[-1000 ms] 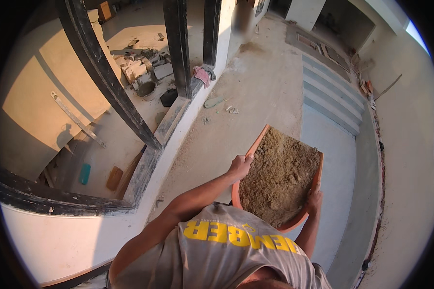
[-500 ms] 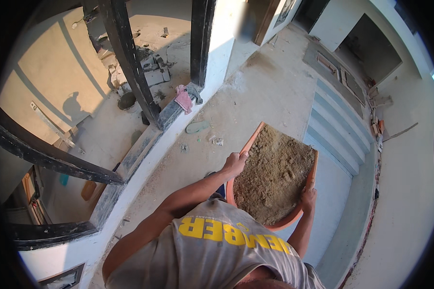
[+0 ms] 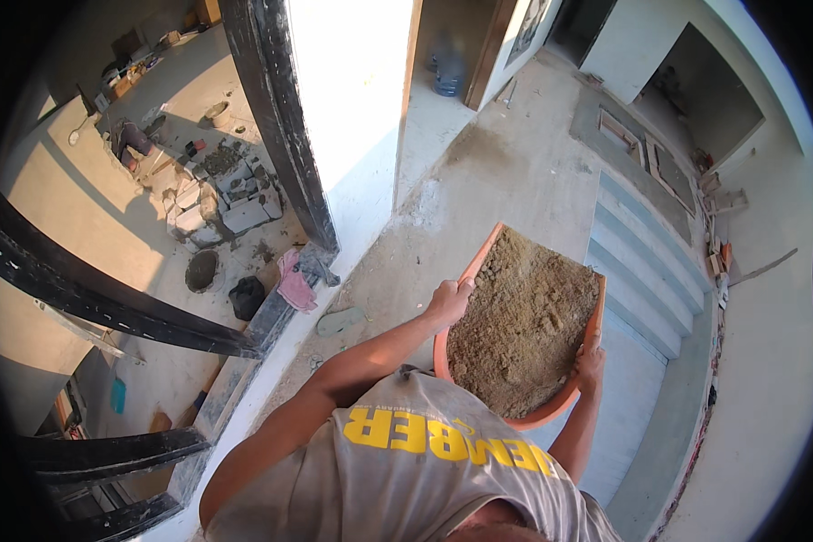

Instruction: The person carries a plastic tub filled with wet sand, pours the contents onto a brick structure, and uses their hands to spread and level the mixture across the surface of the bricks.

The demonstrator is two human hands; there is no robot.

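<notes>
My left hand [image 3: 450, 303] grips the left rim of an orange tub [image 3: 548, 415], and my right hand [image 3: 590, 361] grips its right rim. Damp, lumpy sand or soil [image 3: 519, 325] fills the tub nearly to its edges. I hold it in front of my body, over the edge between the dusty floor [image 3: 465, 194] and pale blue-grey steps [image 3: 635, 256] on my right. My grey T-shirt [image 3: 415, 479] fills the lower middle of the picture. A greenish sandal [image 3: 339, 321] lies on the floor left of the tub.
On my left, black window frames [image 3: 281, 126] stand on a sill with a pink cloth [image 3: 296, 287]; beyond are broken blocks [image 3: 244, 212], buckets [image 3: 201, 269] and what looks like a person [image 3: 128, 143]. Ahead are doorways and a blue water jug [image 3: 447, 83]. A white wall [image 3: 759, 361] runs on my right.
The view has moved forward along the passage, showing more of the left room and an open doorway with the jug. Both hands still hold the tub, which stays in front of my body.
</notes>
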